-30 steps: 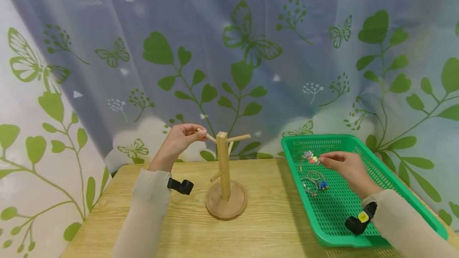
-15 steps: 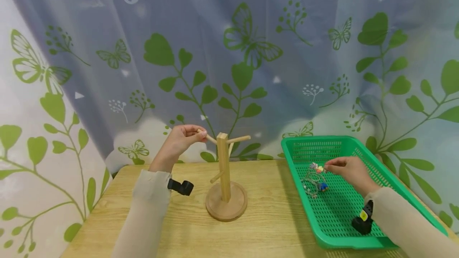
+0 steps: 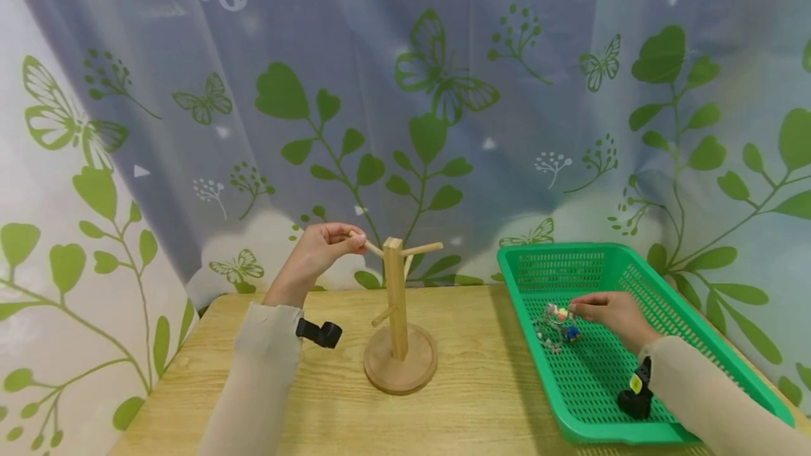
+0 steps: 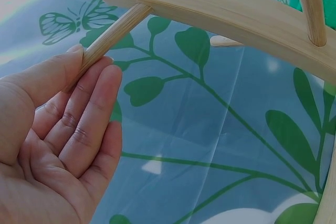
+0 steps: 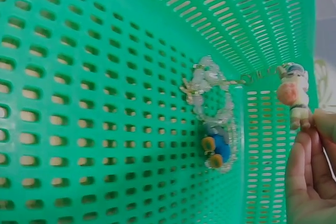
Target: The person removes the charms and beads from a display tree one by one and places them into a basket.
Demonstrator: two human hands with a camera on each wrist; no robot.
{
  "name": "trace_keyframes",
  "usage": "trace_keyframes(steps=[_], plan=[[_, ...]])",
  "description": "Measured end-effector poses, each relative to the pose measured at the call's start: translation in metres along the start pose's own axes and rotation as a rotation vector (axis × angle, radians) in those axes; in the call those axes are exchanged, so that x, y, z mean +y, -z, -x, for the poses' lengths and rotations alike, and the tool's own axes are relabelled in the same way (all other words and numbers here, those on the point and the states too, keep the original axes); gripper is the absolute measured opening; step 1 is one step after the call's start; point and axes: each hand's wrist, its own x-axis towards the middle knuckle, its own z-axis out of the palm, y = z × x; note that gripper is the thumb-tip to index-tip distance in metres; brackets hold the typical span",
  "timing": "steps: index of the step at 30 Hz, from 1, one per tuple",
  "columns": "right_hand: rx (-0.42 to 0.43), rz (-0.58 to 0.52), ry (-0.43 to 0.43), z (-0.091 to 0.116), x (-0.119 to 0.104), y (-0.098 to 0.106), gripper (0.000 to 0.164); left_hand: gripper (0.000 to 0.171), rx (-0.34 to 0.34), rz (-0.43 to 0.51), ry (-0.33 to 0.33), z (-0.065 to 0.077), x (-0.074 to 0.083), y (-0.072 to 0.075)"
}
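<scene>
My left hand [image 3: 319, 253] pinches the end of an upper peg [image 4: 116, 31] on a wooden peg stand [image 3: 396, 294], between thumb and fingers. The stand is upright on its round base. Over the green basket [image 3: 550, 400], my right hand [image 3: 614, 315] pinches a small figurine keychain [image 5: 294, 95] by its feet. Pale with a pink-orange front, the figurine has a thin chain running from its head toward the things below. On the basket floor lie a clear beaded bracelet [image 5: 202, 87] and a blue figurine charm [image 5: 219, 144] with orange feet.
The basket stands at the right of the wooden table [image 3: 469, 371], its slotted walls rising around my right hand. A leaf-and-butterfly curtain [image 3: 355, 90] hangs behind. Other pegs [image 3: 423, 248] stick out from the stand's post.
My right hand has lowered the figurine keychain into the basket, down to the bracelet and blue charm. The left hand keeps its pinch on the peg.
</scene>
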Motion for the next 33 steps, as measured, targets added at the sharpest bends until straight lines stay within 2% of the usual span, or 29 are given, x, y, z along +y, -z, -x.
trace_keyframes(steps=[4, 10, 16, 24, 28, 33], plan=[[-0.023, -0.041, 0.001, -0.001, 0.006, -0.004, 0.043, 0.022, 0.0, 0.006, -0.005, 0.0, 0.0, 0.001], [-0.03, -0.03, 0.012, 0.0, 0.01, -0.01, 0.037, 0.021, -0.004, 0.014, -0.012, 0.0, 0.0, 0.001], [-0.035, -0.045, 0.011, 0.0, 0.009, -0.011, 0.038, 0.029, -0.014, 0.013, -0.01, 0.0, -0.001, 0.001], [-0.003, -0.099, 0.031, -0.006, 0.0, -0.006, 0.041, 0.023, -0.004, 0.032, -0.04, -0.002, -0.004, 0.002], [0.027, -0.07, 0.044, -0.009, -0.011, -0.003, 0.042, 0.031, -0.019, -0.02, -0.085, -0.002, -0.007, 0.005], [0.11, -0.014, 0.083, -0.014, -0.027, 0.003, 0.042, 0.038, -0.061, -0.119, -0.11, 0.0, -0.008, 0.018]])
